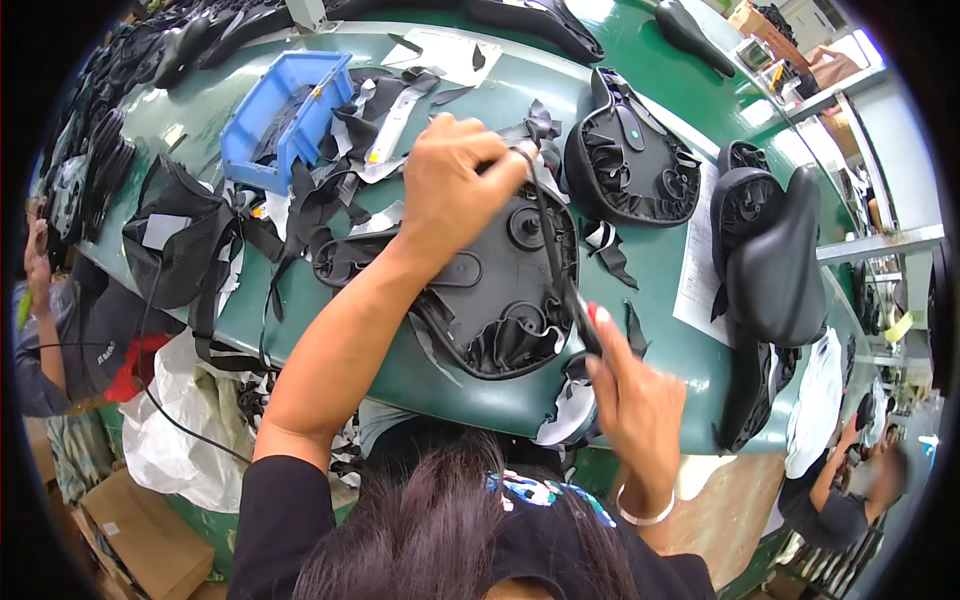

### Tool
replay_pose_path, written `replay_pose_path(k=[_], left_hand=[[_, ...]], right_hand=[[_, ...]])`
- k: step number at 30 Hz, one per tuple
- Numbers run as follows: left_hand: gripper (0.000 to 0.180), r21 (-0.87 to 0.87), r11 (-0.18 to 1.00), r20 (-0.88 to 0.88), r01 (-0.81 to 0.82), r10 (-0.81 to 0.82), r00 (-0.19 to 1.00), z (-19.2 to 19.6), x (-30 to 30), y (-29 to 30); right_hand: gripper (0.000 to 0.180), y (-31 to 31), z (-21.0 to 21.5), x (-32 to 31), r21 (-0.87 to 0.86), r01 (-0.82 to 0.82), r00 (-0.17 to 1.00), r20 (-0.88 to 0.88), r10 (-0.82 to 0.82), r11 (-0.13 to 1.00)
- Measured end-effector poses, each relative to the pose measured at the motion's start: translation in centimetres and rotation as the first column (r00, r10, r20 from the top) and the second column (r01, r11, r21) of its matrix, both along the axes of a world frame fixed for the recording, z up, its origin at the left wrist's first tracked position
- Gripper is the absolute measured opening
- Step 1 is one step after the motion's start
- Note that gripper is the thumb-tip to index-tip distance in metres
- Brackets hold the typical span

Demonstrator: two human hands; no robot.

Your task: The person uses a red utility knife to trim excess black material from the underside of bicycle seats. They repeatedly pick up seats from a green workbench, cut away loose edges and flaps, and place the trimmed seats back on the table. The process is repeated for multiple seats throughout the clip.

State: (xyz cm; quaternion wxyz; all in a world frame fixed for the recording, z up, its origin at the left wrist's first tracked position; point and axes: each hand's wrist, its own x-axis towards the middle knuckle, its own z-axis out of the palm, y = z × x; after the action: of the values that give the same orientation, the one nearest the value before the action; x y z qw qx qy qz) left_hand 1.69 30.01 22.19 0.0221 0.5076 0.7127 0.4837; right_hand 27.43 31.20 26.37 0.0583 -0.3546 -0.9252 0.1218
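Observation:
A black bicycle saddle [490, 265] lies upside down on the green table, its nose pointing left and gathered cover material round its inner rim. Above its far edge my left hand [465, 180] is closed in a fist, pinching one end of a black strip [550, 230]. That strip runs across the saddle's wide end to my right hand [640, 395], whose fingers are closed round its lower part. A small red bit shows at the right fingertips; what it belongs to I cannot make out. Black offcuts [430, 345] lie beside the saddle.
A blue bin [285, 120] stands at the far left among black scraps. Another upturned saddle [635, 150] sits at the back right, over a printed sheet [697, 260]. More saddles [775, 265] are piled at the right edge. Other people sit at both sides.

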Motion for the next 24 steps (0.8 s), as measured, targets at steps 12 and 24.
replay_pose_path(k=[12,24], left_hand=[[0.047,0.129,0.833,0.527,0.539,-0.518,0.674,1.8,1.5,-8.8],[0.046,-0.513,0.740,-0.186,0.434,-0.590,0.785,3.5,-2.2,-4.3]], right_hand=[[0.039,10.7,3.3,-4.1,0.028,-0.601,0.791,0.169,0.588,0.799],[0.045,3.9,3.9,0.0,0.126,-0.357,0.910,0.273,0.313,0.926]])
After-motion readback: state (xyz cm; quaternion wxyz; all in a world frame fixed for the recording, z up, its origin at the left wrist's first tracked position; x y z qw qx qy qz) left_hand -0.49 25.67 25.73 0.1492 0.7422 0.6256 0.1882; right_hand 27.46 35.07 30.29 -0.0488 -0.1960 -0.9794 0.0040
